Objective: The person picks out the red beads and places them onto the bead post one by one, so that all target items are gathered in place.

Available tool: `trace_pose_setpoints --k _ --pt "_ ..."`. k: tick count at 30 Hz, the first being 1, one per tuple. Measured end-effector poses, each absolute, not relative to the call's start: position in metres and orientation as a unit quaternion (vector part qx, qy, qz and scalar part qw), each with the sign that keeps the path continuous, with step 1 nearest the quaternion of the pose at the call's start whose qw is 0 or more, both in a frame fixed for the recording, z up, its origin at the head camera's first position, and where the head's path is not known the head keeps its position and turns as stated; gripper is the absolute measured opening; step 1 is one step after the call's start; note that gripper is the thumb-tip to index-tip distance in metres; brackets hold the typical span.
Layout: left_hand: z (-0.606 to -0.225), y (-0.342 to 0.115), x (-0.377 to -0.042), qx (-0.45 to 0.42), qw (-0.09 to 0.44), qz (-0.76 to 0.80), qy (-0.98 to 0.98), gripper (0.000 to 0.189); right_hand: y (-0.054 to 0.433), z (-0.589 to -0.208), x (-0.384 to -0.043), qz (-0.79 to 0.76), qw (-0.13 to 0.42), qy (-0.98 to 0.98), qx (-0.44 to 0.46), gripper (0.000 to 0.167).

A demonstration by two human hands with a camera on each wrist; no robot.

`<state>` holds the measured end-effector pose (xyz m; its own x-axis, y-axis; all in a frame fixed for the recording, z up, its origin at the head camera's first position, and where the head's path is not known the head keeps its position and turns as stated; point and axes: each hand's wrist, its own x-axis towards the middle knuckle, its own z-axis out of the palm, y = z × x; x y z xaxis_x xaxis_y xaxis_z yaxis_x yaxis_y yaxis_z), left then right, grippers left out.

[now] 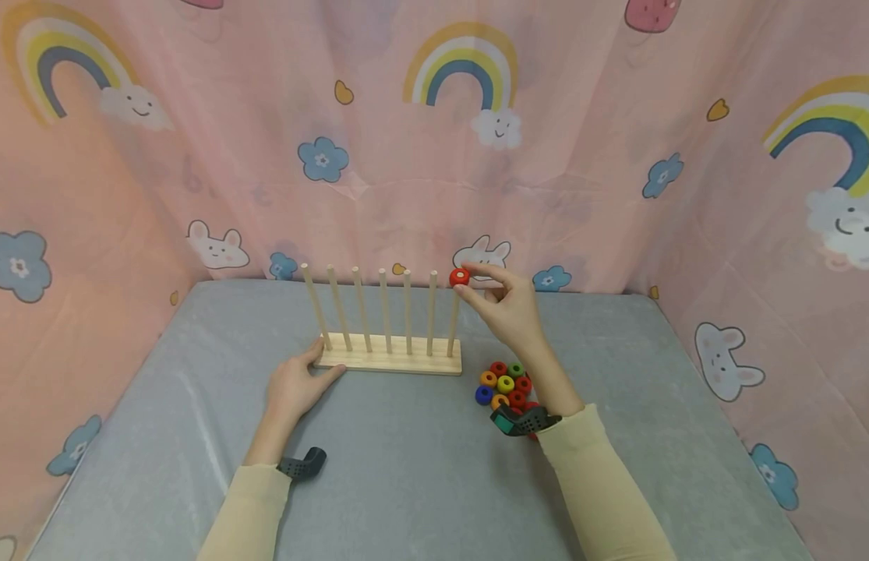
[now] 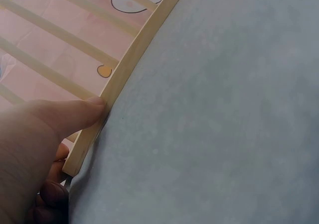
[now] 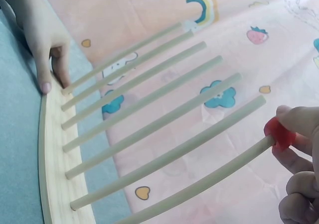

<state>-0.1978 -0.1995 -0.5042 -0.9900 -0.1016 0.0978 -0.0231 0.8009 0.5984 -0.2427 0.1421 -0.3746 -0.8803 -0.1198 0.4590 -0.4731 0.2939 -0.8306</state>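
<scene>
A wooden peg rack [image 1: 392, 361] with a row of upright pegs stands on the grey-covered table. At its left end my left hand [image 1: 294, 386] grips the base, thumb along the front edge and fingers behind; the left wrist view shows the thumb [image 2: 82, 115] pressed on the wood. My right hand [image 1: 513, 313] pinches a red bead [image 1: 453, 279] between thumb and fingers at the tip of the rightmost peg. Seen from the right wrist, the red bead [image 3: 280, 133] sits at the end of that peg [image 3: 214, 176], whose tip shows in the bead's hole in the head view.
Several loose beads [image 1: 506, 384] in red, orange, yellow, green and blue lie grouped right of the rack, partly hidden under my right forearm. A pink patterned curtain [image 1: 392, 210] hangs behind the table and at both sides. Each wrist wears a dark camera band [image 1: 304, 465].
</scene>
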Motion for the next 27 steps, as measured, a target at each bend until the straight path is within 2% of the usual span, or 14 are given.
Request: trace_pose_setpoints --k 19,27 --pt "-0.502 -0.198 -0.197 0.032 0.057 -0.315 -0.947 0.077 0.145 -0.377 -0.242 0.567 0.166 -0.784 0.192 0.035" --pt "-0.502 -0.198 -0.198 0.034 0.058 -0.318 -0.946 0.077 0.154 -0.386 -0.239 0.566 0.150 -0.792 0.174 0.034"
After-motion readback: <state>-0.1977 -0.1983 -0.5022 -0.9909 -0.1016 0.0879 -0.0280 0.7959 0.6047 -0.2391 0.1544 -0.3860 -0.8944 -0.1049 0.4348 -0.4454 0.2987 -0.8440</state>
